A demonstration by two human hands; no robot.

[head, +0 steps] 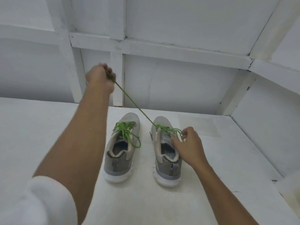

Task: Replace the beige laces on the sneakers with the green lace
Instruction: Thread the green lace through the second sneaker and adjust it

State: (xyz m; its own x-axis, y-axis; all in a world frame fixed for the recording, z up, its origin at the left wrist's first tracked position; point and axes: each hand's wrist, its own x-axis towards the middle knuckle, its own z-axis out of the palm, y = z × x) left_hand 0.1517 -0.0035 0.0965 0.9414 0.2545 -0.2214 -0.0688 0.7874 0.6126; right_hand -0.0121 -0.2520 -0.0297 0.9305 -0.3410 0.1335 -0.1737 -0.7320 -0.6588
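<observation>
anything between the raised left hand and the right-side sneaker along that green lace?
Nothing visible. The green lace runs straight through open air from the left hand to the front eyelets of the right-side sneaker, passing beside the toe of the other sneaker. The right hand pinches lace loops by the tongue, off that line.

- right sneaker, on its insole: pale letters, seemingly "FO", the rest cut off by the heel collar
- left sneaker, on its insole: a yellowish mark, too blurred to read
</observation>
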